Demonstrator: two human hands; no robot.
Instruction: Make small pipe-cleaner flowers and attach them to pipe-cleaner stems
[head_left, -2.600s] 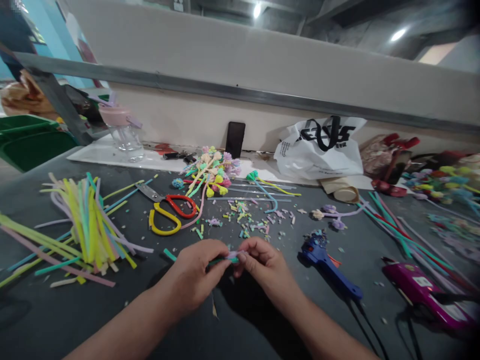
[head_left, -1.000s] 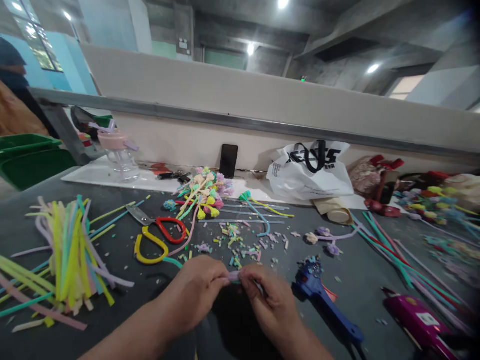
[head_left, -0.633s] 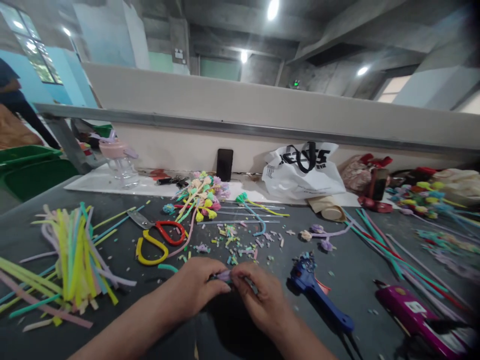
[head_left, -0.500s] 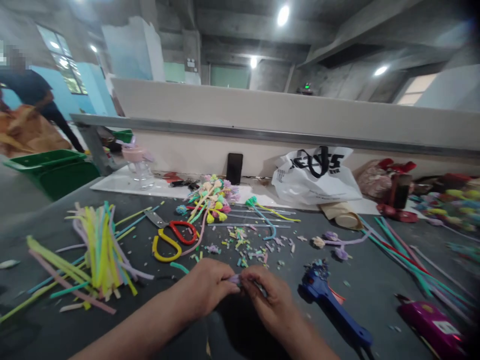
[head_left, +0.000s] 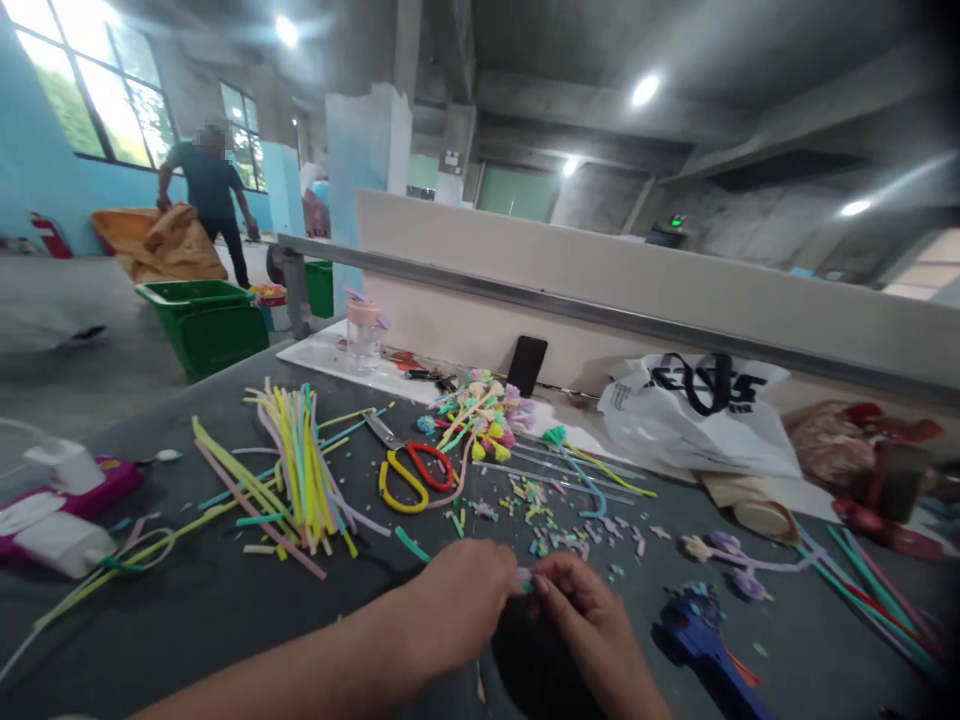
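Note:
My left hand [head_left: 474, 590] and my right hand [head_left: 589, 605] meet low in the middle of the head view, fingertips pinched on a small lavender fuzzy stem piece [head_left: 523, 576]. Fingers hide most of this piece. Just beyond my hands lie scattered short clippings [head_left: 540, 510]. Scissors [head_left: 384, 431] with one yellow and one red handle rest behind my left hand. To their left is a pile of pastel pipe cleaners [head_left: 304, 470]. A blue glue gun [head_left: 701, 630], its front covered in bits, lies right of my right hand, near a lavender pipe-cleaner flower sprig [head_left: 765, 565].
A bunch of small fuzzy flowers [head_left: 480, 415] and clear sticks [head_left: 525, 473] lie farther back. A phone [head_left: 526, 365] leans on the partition beside a white bag [head_left: 705, 440]. Magenta power strip [head_left: 116, 482] is at left. Beyond the table are a green bin [head_left: 225, 340] and a person [head_left: 206, 185].
My view has swung left, so the table's contents appear farther right and the power strip with white plugs shows at left. Both hands stay together on the lavender piece.

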